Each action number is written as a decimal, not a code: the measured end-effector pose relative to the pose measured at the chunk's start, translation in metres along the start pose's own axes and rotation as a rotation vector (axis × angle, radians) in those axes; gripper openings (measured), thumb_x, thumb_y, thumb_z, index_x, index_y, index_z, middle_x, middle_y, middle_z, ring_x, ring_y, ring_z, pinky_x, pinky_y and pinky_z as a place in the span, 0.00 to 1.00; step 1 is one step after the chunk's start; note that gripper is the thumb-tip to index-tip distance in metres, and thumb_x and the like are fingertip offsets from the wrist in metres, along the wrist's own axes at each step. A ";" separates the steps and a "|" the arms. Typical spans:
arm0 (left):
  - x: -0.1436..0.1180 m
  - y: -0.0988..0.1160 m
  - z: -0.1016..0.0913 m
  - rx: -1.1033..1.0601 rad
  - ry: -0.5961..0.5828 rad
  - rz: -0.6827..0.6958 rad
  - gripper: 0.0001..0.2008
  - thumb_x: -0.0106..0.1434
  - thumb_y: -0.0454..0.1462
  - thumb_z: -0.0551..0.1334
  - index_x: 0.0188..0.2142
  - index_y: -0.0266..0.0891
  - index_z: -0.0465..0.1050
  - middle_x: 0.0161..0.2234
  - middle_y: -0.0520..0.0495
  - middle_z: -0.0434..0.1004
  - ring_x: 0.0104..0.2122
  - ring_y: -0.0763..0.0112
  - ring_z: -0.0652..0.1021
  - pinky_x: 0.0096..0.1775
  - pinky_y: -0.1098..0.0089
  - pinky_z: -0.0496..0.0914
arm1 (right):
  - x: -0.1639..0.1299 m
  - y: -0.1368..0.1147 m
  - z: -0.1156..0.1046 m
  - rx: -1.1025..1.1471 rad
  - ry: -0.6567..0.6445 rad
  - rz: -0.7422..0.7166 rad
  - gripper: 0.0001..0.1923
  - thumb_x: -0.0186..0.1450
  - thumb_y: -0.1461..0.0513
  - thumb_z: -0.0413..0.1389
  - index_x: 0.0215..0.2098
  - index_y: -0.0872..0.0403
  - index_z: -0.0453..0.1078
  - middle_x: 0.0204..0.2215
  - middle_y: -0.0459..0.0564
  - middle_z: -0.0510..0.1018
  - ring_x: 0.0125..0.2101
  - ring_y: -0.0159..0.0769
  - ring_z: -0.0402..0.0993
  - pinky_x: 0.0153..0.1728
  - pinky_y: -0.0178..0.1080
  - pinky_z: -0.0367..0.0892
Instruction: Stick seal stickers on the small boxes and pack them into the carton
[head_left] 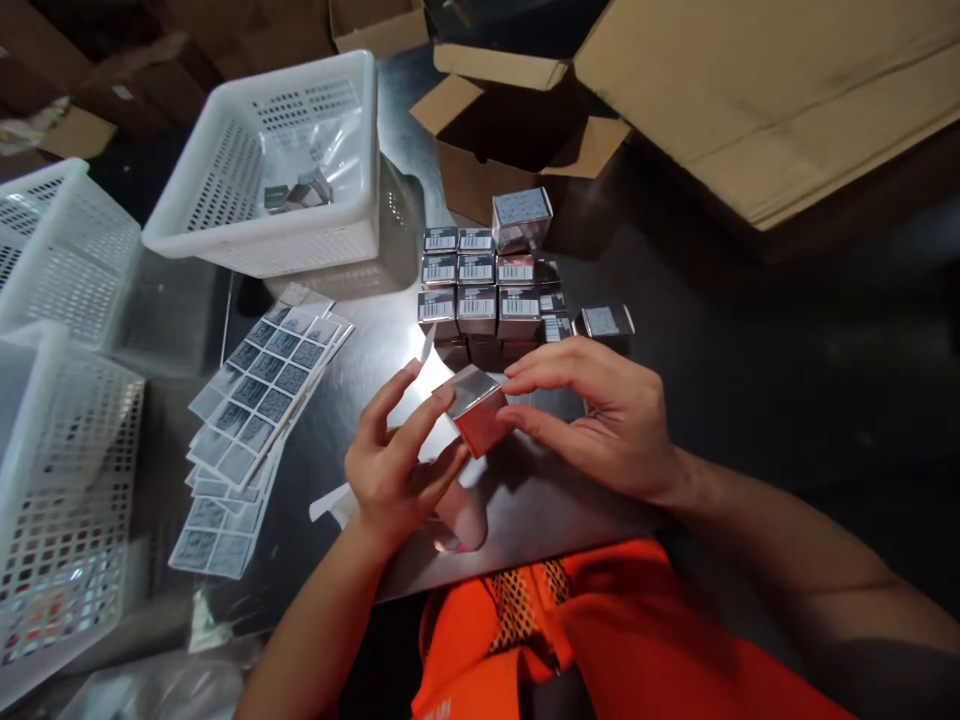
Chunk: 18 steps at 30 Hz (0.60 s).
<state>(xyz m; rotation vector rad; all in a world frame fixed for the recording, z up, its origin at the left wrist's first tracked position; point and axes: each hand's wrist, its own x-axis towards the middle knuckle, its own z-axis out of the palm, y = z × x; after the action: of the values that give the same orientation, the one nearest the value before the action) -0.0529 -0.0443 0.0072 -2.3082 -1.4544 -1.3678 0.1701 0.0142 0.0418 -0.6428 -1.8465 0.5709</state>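
A small shiny box [480, 412], silver on top and red on its side, is held tilted above the metal table. My left hand [397, 460] grips it from the left and below, and a white sticker-like piece [428, 343] stands up at its index fingertip. On the box's right side, the thumb and index finger of my right hand [600, 415] pinch the edge. Just beyond my hands are stacked small boxes [477, 300] with barcode labels. Overlapping sheets of grey printed labels [270, 390] lie to the left.
A white plastic basket [262, 240] with a few small boxes inside stands at the back left. More white baskets [67, 480] line the left side. An open cardboard carton [480, 170] sits behind the stack, and a large carton [780, 100] occupies the back right.
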 end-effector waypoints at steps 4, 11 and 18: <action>0.004 0.002 0.000 0.030 0.021 0.038 0.32 0.60 0.35 0.73 0.63 0.49 0.71 0.62 0.39 0.73 0.36 0.68 0.83 0.29 0.73 0.74 | 0.000 -0.001 0.001 -0.029 -0.011 -0.004 0.05 0.65 0.64 0.67 0.40 0.51 0.79 0.36 0.48 0.85 0.38 0.35 0.82 0.44 0.37 0.77; 0.006 0.007 0.003 0.173 0.081 0.079 0.26 0.59 0.36 0.74 0.57 0.46 0.74 0.56 0.41 0.78 0.28 0.75 0.79 0.28 0.74 0.71 | -0.004 -0.001 0.005 -0.063 0.028 0.021 0.07 0.66 0.66 0.66 0.41 0.49 0.80 0.36 0.47 0.86 0.36 0.35 0.83 0.39 0.38 0.79; 0.004 0.007 0.004 0.145 0.045 0.042 0.21 0.61 0.37 0.72 0.53 0.44 0.76 0.55 0.41 0.79 0.28 0.75 0.78 0.27 0.73 0.71 | -0.006 0.000 0.009 -0.052 0.030 0.042 0.06 0.66 0.67 0.66 0.39 0.49 0.80 0.35 0.48 0.86 0.35 0.35 0.83 0.39 0.37 0.79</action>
<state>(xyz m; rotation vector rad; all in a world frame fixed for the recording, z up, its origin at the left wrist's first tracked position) -0.0447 -0.0439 0.0104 -2.1921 -1.4327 -1.2499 0.1636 0.0097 0.0351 -0.7228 -1.8277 0.5397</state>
